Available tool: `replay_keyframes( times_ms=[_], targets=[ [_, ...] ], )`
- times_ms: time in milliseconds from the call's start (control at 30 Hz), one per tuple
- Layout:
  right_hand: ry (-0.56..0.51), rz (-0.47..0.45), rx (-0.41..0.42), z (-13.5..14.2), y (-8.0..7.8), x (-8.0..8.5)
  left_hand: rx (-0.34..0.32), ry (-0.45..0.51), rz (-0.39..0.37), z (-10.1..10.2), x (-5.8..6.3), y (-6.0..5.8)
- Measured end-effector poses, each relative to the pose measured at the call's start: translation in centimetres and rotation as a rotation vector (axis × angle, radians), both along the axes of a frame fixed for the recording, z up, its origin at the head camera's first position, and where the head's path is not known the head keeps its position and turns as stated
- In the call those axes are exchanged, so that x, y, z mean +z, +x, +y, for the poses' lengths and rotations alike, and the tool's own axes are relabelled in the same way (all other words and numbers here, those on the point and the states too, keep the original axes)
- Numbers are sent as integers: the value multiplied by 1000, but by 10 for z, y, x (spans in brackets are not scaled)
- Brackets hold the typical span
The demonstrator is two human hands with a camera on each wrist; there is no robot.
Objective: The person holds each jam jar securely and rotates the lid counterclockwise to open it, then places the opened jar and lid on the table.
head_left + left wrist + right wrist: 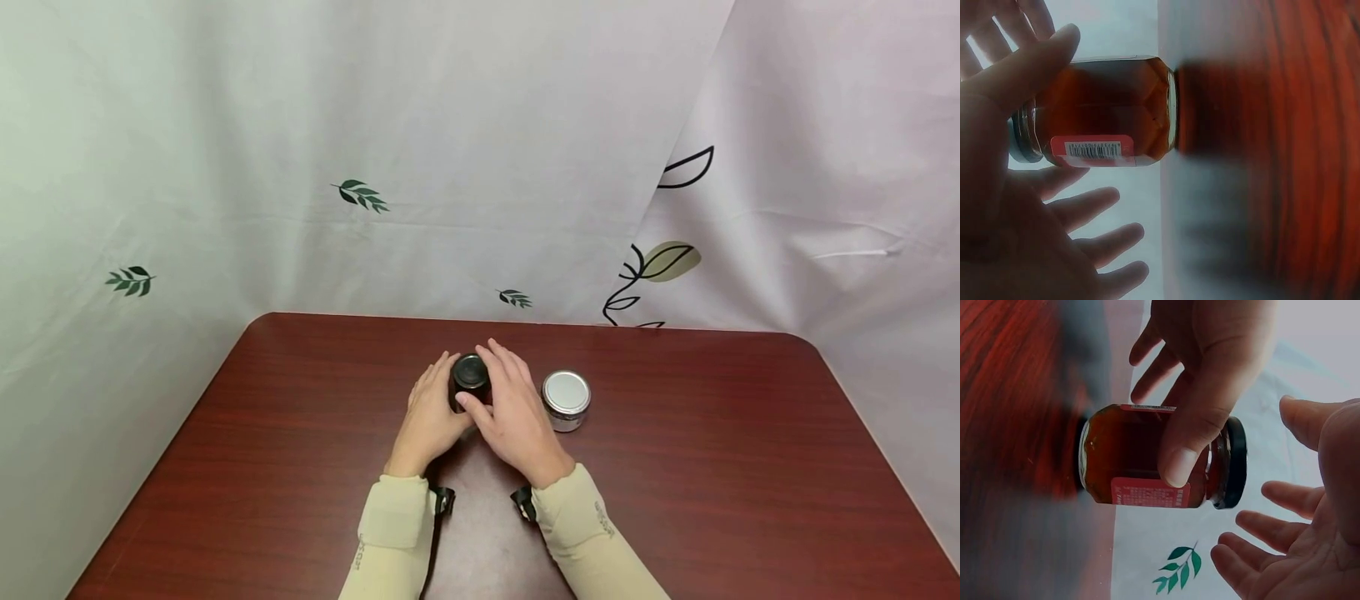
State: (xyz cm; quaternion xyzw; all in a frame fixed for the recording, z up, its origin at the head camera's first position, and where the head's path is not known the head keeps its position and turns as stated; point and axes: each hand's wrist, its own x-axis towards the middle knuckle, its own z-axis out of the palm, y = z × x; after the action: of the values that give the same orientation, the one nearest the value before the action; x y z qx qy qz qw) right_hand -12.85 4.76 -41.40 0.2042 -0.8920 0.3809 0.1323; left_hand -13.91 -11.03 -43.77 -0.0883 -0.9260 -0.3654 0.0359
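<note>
A glass jar point(1104, 94) with dark amber contents, a red label and a black lid point(471, 372) stands upright on the table. My left hand point(431, 417) holds it from the left. Its thumb point(1184, 459) lies across the near side of the glass, and its index finger is on the far side. The other fingers point(1110, 234) are spread away from the glass. On the right side, my right hand point(517, 417) is around the lid with its fingers point(1279, 531) extended and apart from the jar in the right wrist view.
A low round container point(567, 396) with a whitish lid stands just right of my right hand. The dark red wooden table point(712, 467) ends at the back against a white curtain point(465, 125) with leaf prints.
</note>
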Motion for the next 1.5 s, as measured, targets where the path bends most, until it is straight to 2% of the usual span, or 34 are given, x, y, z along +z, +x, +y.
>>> replay_keyframes(
  times_ms=[200,433,833,1267,1500],
  targets=[
    [0,-6,13,-1,0,-3,9,4,19,2,-1,-1],
    [2,-24,25,-3,2,-3,60,14,-18,5,0,0],
    [15,-45,34,-4,0,-7,46,35,-25,9,-1,1],
    [6,-10,19,-4,-2,-9,83,11,-30,10,-3,-1],
    [1,30,3,-5,-3,-10,97,11,-65,13,-1,0]
  ],
)
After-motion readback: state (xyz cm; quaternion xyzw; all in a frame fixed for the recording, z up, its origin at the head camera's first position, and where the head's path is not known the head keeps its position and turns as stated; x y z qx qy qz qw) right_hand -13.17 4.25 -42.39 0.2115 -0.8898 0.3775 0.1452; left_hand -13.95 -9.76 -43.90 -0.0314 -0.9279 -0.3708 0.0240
